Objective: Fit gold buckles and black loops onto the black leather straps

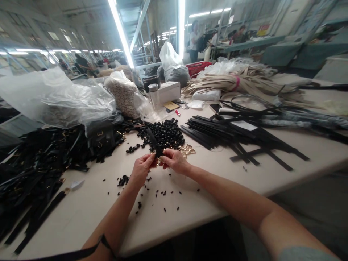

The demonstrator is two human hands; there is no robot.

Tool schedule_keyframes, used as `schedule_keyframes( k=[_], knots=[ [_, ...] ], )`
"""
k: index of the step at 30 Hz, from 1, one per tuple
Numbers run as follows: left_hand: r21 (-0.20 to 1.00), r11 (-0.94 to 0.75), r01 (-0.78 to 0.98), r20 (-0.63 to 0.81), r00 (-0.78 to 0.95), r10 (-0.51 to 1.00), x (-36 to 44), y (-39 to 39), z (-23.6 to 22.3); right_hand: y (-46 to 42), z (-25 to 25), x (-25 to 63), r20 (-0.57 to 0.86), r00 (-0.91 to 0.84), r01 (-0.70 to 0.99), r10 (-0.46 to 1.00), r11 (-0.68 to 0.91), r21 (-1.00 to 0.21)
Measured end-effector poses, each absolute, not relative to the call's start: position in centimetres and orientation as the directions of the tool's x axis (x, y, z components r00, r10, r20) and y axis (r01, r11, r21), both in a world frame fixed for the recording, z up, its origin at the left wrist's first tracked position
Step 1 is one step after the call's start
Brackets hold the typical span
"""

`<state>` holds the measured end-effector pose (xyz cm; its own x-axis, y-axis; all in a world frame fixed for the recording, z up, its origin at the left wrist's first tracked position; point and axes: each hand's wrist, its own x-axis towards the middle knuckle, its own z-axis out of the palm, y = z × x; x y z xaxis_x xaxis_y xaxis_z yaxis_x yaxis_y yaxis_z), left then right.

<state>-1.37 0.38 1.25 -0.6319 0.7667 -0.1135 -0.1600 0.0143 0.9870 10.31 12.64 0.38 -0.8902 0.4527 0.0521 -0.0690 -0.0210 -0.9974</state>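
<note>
Near the middle of the table, my left hand [144, 166] and my right hand [175, 161] meet at the end of a black strap [153, 140]. Both are closed, with fingers and thumbs pinching the strap's near end. The strap's other part points up and away from me. A bit of gold-coloured metal, perhaps a buckle, shows between the fingertips, mostly hidden. Just beyond lies a heap of small black loops [170, 133]. Gold buckles [187, 150] lie beside my right hand. Several tiny black pieces [163, 193] are scattered on the table below my hands.
A pile of black straps with buckles [54, 152] covers the left side. Loose black straps [217, 132] lie at right, with a bundle of beige strips [217, 82] behind. Plastic bags [78, 101], a clear jar [154, 96] and a white box [169, 91] stand at the back. People work far off.
</note>
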Motion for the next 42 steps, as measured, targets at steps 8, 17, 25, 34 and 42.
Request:
schedule_keyframes(
  k=[8, 17, 25, 34, 42],
  knots=[
    [0.999, 0.004, 0.045, 0.026, -0.643, 0.766, -0.6, 0.1, 1.1, 12.3, 0.4, 10.3, 0.042, -0.913, -0.082, 0.407, -0.081, -0.993],
    [0.993, -0.063, -0.103, -0.028, -0.703, 0.710, -0.9, 0.2, 0.8, 12.9, 0.4, 10.4, 0.083, -0.877, -0.036, 0.473, 0.108, -0.993],
    [0.990, -0.098, -0.104, -0.008, -0.724, 0.690, -0.6, 0.3, 1.5, 12.7, 0.7, 10.5, 0.128, -0.898, -0.033, 0.421, 0.227, -0.973],
    [0.995, -0.017, -0.100, -0.055, -0.674, 0.737, -1.4, 0.1, 1.2, 13.2, 1.6, 10.9, 0.070, -0.924, 0.127, 0.377, 0.475, -0.871],
    [0.995, 0.056, -0.079, -0.093, -0.618, 0.781, -1.5, -0.5, 1.4, 13.5, 1.5, 10.8, 0.164, -0.905, 0.154, 0.394, 0.661, -0.734]
  ],
)
